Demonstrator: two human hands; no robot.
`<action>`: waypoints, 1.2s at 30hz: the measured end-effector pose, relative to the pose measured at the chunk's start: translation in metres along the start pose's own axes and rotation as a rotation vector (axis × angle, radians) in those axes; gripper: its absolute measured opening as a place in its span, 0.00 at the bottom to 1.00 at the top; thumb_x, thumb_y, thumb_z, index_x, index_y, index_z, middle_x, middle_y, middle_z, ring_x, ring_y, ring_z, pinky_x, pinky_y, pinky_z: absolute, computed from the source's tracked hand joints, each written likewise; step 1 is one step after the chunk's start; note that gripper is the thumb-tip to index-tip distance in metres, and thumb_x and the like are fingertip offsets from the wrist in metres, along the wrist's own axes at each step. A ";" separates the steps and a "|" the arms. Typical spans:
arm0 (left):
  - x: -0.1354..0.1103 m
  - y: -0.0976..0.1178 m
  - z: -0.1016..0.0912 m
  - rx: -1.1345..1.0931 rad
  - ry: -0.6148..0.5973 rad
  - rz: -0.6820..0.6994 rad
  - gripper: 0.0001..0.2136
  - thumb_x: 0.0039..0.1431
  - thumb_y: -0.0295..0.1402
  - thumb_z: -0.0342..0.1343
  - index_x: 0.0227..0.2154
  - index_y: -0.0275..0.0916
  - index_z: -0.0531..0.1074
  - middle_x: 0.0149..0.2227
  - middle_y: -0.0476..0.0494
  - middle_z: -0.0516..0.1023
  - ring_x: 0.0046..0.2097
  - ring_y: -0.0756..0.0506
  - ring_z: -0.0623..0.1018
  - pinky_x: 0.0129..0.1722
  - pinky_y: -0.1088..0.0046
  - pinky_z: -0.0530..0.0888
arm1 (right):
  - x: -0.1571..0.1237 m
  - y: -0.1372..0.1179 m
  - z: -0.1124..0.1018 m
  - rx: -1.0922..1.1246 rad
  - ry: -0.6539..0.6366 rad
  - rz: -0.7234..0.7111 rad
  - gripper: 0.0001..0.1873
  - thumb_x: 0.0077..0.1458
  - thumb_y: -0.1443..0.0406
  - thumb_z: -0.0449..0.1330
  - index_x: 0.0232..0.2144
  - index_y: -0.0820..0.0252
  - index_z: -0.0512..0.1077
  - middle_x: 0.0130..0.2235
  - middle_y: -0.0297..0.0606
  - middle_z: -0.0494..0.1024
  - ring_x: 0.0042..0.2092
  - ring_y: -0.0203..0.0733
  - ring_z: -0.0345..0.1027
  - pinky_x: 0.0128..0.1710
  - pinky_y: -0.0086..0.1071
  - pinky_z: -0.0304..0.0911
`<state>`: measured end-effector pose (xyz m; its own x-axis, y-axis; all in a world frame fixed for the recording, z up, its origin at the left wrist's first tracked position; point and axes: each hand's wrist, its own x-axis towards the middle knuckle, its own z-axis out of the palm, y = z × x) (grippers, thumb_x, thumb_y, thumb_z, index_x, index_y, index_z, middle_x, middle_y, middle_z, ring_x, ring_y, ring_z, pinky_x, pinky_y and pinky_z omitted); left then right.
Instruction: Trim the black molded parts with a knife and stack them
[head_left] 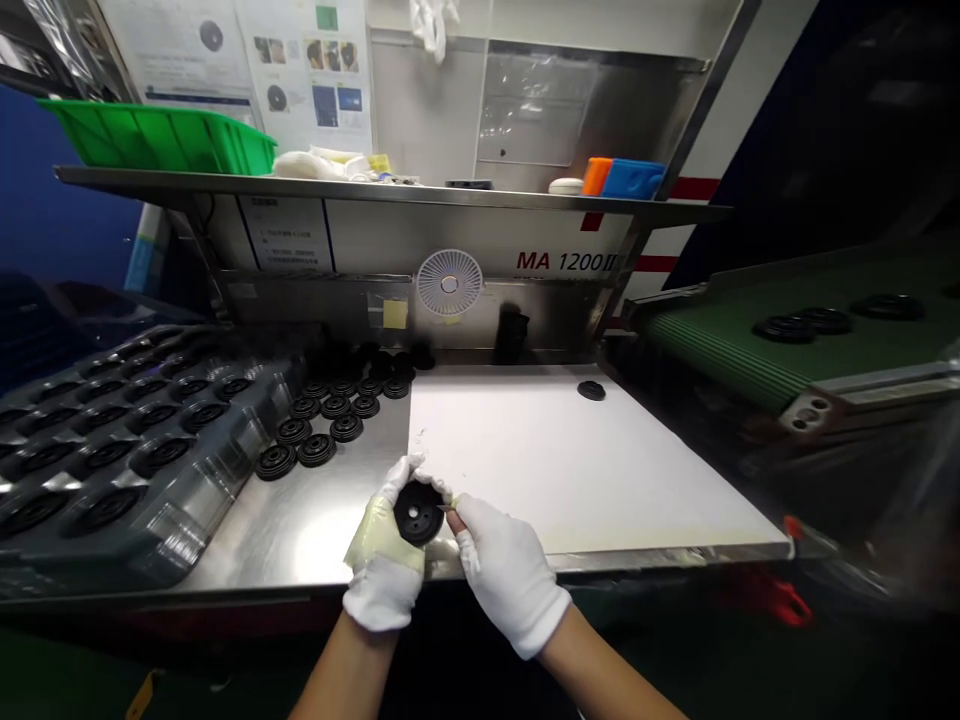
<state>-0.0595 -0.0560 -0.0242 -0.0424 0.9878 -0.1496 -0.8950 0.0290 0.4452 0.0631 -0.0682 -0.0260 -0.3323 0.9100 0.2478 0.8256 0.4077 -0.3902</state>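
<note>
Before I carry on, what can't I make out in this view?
Held disc, head view: far face, hidden by its front and the left hand.
Right hand, head view: any item pinched, covered by its own fingers.
Tray, head view: left part, cut off by picture edge.
Belt, head view: right end, cut off likewise.
Wall sheet, head view: print, too small to read.

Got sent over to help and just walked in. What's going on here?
A person's gloved left grip holds a black disc near the front of the workbench, with the right grip at its rim; what that may hold is too small to tell. Similar discs stand grouped on bare metal, a single disc lies on the white sheet, and more sit in the tray and on the green belt.
</note>
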 end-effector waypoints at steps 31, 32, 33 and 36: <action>-0.018 -0.059 0.039 0.041 -0.019 0.061 0.09 0.50 0.30 0.58 0.36 0.39 0.70 0.27 0.51 0.70 0.31 0.51 0.74 0.36 0.71 0.73 | -0.045 0.036 -0.017 0.014 0.110 0.124 0.12 0.62 0.63 0.44 0.33 0.55 0.66 0.28 0.31 0.74 0.27 0.35 0.67 0.25 0.31 0.45; -0.016 -0.059 0.037 0.048 -0.008 0.079 0.09 0.50 0.29 0.58 0.36 0.39 0.70 0.28 0.50 0.71 0.31 0.50 0.74 0.36 0.71 0.73 | -0.043 0.036 -0.014 0.013 0.100 0.128 0.13 0.62 0.62 0.43 0.32 0.55 0.66 0.27 0.31 0.74 0.27 0.35 0.67 0.24 0.31 0.45; -0.014 -0.059 0.036 0.067 0.007 0.103 0.10 0.49 0.29 0.58 0.36 0.39 0.70 0.28 0.50 0.71 0.32 0.50 0.74 0.37 0.71 0.73 | -0.041 0.036 -0.011 0.012 0.089 0.131 0.13 0.63 0.62 0.43 0.32 0.55 0.66 0.27 0.31 0.74 0.27 0.35 0.67 0.24 0.31 0.44; -0.009 -0.057 0.032 0.158 0.074 0.183 0.12 0.48 0.28 0.57 0.38 0.39 0.70 0.28 0.49 0.73 0.34 0.49 0.75 0.39 0.70 0.72 | -0.035 0.036 -0.005 0.018 0.046 0.139 0.13 0.63 0.62 0.43 0.32 0.55 0.65 0.27 0.31 0.74 0.27 0.36 0.67 0.24 0.31 0.44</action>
<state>0.0059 -0.0614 -0.0204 -0.2350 0.9651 -0.1157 -0.7894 -0.1200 0.6021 0.1068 -0.0859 -0.0449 -0.1937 0.9535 0.2310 0.8536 0.2799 -0.4394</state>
